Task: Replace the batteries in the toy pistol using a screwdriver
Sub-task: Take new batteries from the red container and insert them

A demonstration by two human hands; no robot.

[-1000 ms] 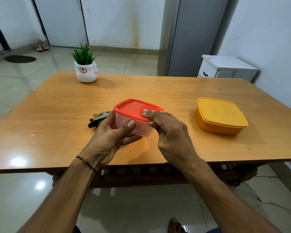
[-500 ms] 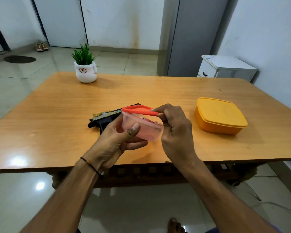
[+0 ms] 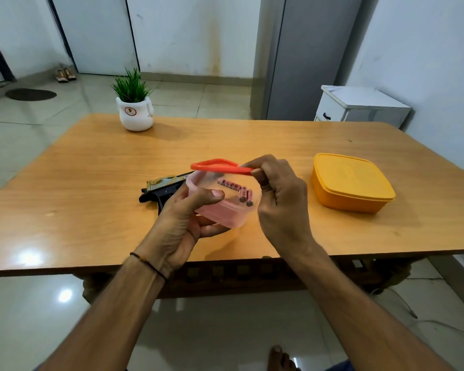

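Note:
My left hand [image 3: 182,223] grips a small clear plastic box [image 3: 225,212], tilted toward me above the table's front half. Inside it lie several pink batteries [image 3: 237,190]. My right hand [image 3: 277,199] pinches the box's red lid [image 3: 217,166] by its right edge and holds it just above the box. The black and gold toy pistol [image 3: 162,187] lies on the table right behind my left hand, partly hidden by it. No screwdriver is in view.
A closed yellow box [image 3: 351,183] sits on the wooden table [image 3: 91,188] to the right of my hands. A white pot with a green plant [image 3: 135,111] stands at the far left. A white cabinet [image 3: 359,107] stands beyond the table's far right corner.
My right hand has peeled the red lid off the clear box and raised it. My left hand has tipped the box toward me, so the batteries inside now show.

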